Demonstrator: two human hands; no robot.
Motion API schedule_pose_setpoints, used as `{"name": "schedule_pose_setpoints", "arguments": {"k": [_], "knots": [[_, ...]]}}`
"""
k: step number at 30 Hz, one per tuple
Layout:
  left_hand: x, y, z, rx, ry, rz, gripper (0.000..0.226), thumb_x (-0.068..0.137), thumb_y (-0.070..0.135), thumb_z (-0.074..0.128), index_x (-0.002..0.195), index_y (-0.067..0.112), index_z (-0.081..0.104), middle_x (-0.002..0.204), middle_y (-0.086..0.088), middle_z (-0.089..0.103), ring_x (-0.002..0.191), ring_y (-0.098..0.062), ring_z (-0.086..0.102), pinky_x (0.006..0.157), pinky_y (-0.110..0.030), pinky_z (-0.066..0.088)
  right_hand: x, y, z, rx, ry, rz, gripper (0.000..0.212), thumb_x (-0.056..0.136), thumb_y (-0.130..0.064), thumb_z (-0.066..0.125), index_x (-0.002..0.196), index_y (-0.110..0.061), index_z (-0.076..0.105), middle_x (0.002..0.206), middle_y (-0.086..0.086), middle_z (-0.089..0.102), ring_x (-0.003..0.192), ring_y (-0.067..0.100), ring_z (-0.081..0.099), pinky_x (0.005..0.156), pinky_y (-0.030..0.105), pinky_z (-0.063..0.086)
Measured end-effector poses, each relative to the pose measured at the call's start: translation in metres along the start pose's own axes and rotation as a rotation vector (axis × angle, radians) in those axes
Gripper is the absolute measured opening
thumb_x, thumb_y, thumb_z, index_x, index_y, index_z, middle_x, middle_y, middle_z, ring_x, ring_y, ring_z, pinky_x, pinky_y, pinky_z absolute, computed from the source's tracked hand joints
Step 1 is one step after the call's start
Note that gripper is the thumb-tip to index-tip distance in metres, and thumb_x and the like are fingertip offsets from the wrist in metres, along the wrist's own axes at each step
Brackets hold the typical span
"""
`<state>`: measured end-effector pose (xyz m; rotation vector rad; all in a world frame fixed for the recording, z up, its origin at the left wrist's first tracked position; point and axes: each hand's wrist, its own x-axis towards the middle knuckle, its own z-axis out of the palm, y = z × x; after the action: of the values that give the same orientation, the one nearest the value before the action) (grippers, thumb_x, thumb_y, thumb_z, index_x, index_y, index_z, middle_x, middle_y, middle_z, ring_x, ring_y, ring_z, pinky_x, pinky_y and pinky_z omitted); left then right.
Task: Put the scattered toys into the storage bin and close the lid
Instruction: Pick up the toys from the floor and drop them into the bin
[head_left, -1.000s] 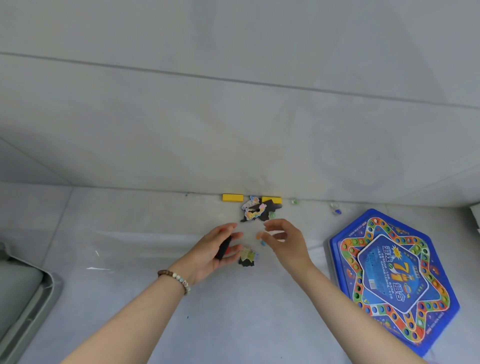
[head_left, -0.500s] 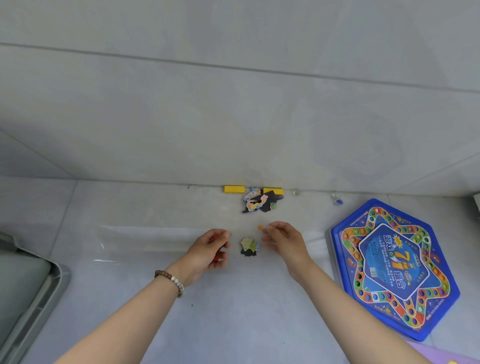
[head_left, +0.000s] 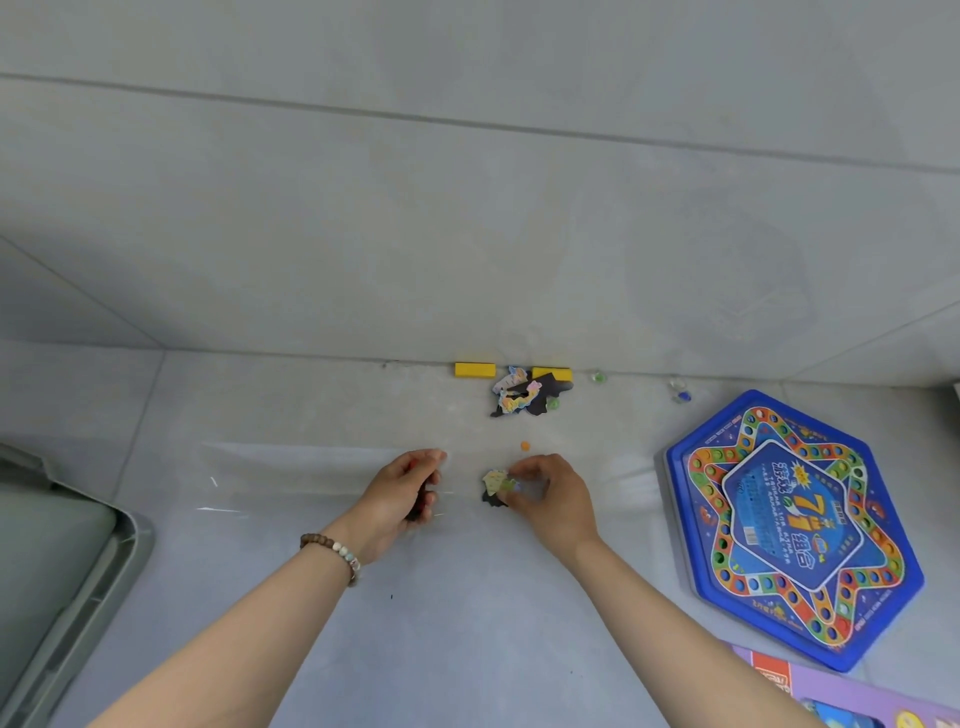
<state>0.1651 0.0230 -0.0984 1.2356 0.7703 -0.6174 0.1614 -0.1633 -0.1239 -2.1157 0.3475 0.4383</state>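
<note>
My left hand (head_left: 405, 488) is curled shut around small dark toy pieces, with a bit of red showing at the top. My right hand (head_left: 550, 493) pinches a small stack of puzzle pieces (head_left: 496, 483) lying on the grey floor. An orange bead (head_left: 525, 446) sits just beyond my right fingers. Further back by the wall lie a pile of puzzle pieces (head_left: 519, 397), two yellow blocks (head_left: 474, 369), and a few marbles (head_left: 680, 397). The grey storage bin (head_left: 67, 571) shows at the left edge.
A blue hexagonal board game box (head_left: 789, 525) lies on the floor to the right. A purple box (head_left: 831, 696) pokes in at the bottom right. The grey wall rises right behind the toys. A clear plastic sheet (head_left: 291, 473) lies under my hands.
My left hand has closed over the dark pieces. My right hand dropped to the floor and took hold of the small puzzle stack; the orange bead now lies on the floor.
</note>
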Motion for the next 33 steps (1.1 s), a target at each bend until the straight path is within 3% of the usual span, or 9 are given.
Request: {"name": "schedule_pose_setpoints", "arguments": {"k": [3,7,11,14,17,20,24,28,33], "knots": [[0.0,0.001,-0.002,-0.013,0.002,-0.001,0.013,0.096,0.022,0.052,0.101,0.014,0.061,0.076,0.001,0.049,0.055,-0.01,0.041,0.042,-0.016,0.04,-0.003,-0.003,0.0,0.005,-0.023,0.027,0.025,0.071,-0.015,0.077,0.08,-0.028,0.058,0.084,-0.012,0.06,0.057,0.001,0.042,0.054,0.014,0.031],[0.0,0.002,-0.004,-0.046,-0.014,-0.001,0.015,0.096,0.022,0.051,0.102,0.013,0.06,0.084,-0.003,0.056,0.063,-0.015,0.053,0.048,-0.02,0.052,-0.003,-0.004,0.003,0.128,-0.049,0.055,0.034,0.069,-0.002,0.077,0.075,-0.024,0.052,0.074,-0.008,0.057,0.061,0.005,0.046,0.053,0.011,0.035],[-0.001,0.003,-0.004,-0.089,-0.056,-0.016,0.021,0.098,0.024,0.046,0.108,0.009,0.057,0.095,-0.007,0.062,0.075,-0.02,0.063,0.061,-0.026,0.059,-0.004,-0.01,0.0,0.14,-0.051,0.08,0.023,0.073,-0.008,0.077,0.075,-0.022,0.059,0.072,-0.009,0.057,0.055,0.001,0.045,0.053,0.009,0.034],[-0.001,0.004,-0.003,-0.169,-0.149,-0.098,0.03,0.099,0.034,0.041,0.108,0.01,0.056,0.105,-0.011,0.063,0.082,-0.023,0.065,0.075,-0.035,0.057,-0.009,-0.028,-0.001,0.372,-0.132,0.098,0.016,0.075,-0.009,0.077,0.082,-0.013,0.064,0.072,-0.003,0.062,0.055,0.001,0.051,0.051,0.006,0.037],[-0.003,0.003,-0.001,-0.244,-0.235,-0.178,0.04,0.097,0.046,0.039,0.11,0.013,0.058,0.108,-0.012,0.065,0.086,-0.026,0.065,0.085,-0.041,0.053,-0.012,-0.039,-0.002,0.33,-0.225,0.03,0.019,0.075,-0.013,0.078,0.09,-0.013,0.067,0.079,-0.003,0.067,0.061,-0.004,0.057,0.056,0.007,0.039],[-0.006,0.001,-0.001,-0.187,-0.173,-0.116,0.029,0.097,0.035,0.047,0.113,0.013,0.058,0.096,-0.006,0.061,0.074,-0.018,0.06,0.067,-0.029,0.057,-0.005,-0.027,-0.009,0.231,-0.074,0.028,0.019,0.073,-0.015,0.079,0.088,-0.019,0.068,0.079,-0.003,0.062,0.08,0.0,0.057,0.064,0.01,0.038],[-0.005,-0.004,-0.01,-0.022,-0.063,-0.01,0.023,0.094,0.024,0.054,0.113,0.01,0.057,0.079,-0.001,0.056,0.062,-0.011,0.05,0.049,-0.016,0.049,-0.007,-0.006,-0.003,0.015,-0.088,0.048,0.03,0.068,-0.022,0.082,0.093,-0.029,0.065,0.093,-0.003,0.058,0.085,0.005,0.053,0.068,0.01,0.036],[-0.005,-0.004,-0.013,-0.031,-0.027,0.034,0.022,0.094,0.021,0.055,0.112,0.008,0.057,0.089,-0.004,0.064,0.064,-0.013,0.059,0.054,-0.018,0.054,-0.015,-0.007,0.005,-0.093,-0.062,-0.01,0.033,0.069,-0.018,0.08,0.089,-0.03,0.057,0.092,-0.013,0.048,0.08,-0.007,0.048,0.065,0.006,0.036],[-0.005,0.0,-0.015,-0.072,-0.065,0.027,0.017,0.094,0.019,0.055,0.11,0.011,0.059,0.103,-0.007,0.065,0.079,-0.018,0.069,0.068,-0.027,0.059,-0.015,-0.011,0.008,0.187,-0.017,0.046,0.027,0.073,-0.006,0.076,0.077,-0.02,0.054,0.082,-0.007,0.058,0.068,0.009,0.051,0.055,0.01,0.037]]}}
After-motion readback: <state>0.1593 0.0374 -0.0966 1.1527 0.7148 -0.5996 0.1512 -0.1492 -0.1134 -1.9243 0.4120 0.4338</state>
